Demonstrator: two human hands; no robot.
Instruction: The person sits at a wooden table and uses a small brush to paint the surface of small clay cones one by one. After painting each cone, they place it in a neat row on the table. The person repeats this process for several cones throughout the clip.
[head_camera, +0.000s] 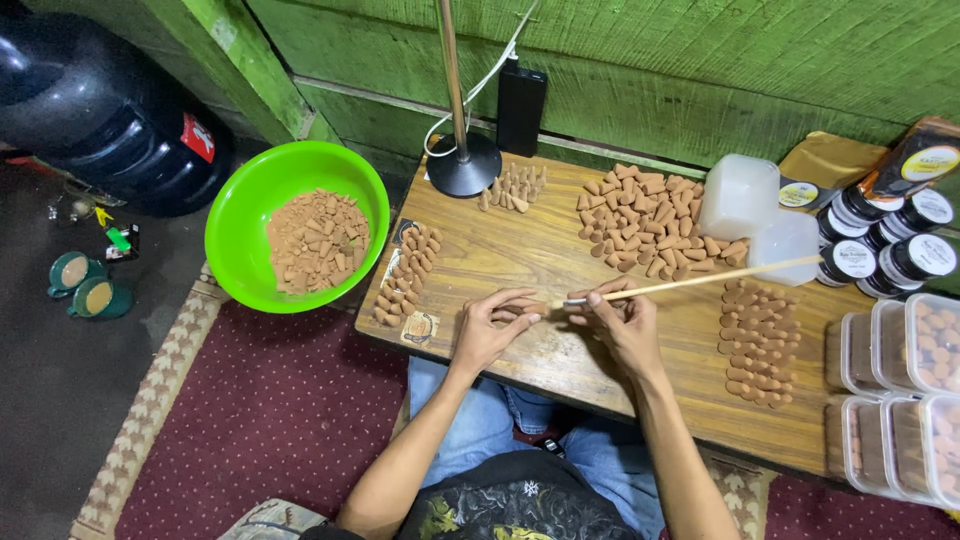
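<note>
Right at the middle of the frame, both hands meet over the low wooden table (520, 250). The left hand (492, 330) has its fingers closed in a pinch around a small brown incense cone (538, 309), thumb and forefinger tips pressed on it. The right hand (622, 322) is closed around a thin wooden stick (700, 281), gripping it near its pale tip, which points at the cone and sits just beside it; whether tip and cone touch cannot be told. The stick's long end runs off toward the right of the frame, rising slightly.

At the upper centre of the table lies a loose heap of cones (645, 220), with a small cluster of standing cones (513, 187) to its left beside a round black lamp base (463, 170). Neat rows of cones (757, 342) lie to the right of the hands, and another short row (408, 272) lies along the table's left edge. A bright green bowl (240, 215), left of the table, holds more cones. Black-lidded jars (880, 240) stand at the upper right, and clear plastic tubs (900, 390) crowd the right edge. Below the table, a dark red carpet (260, 420) covers the floor.
</note>
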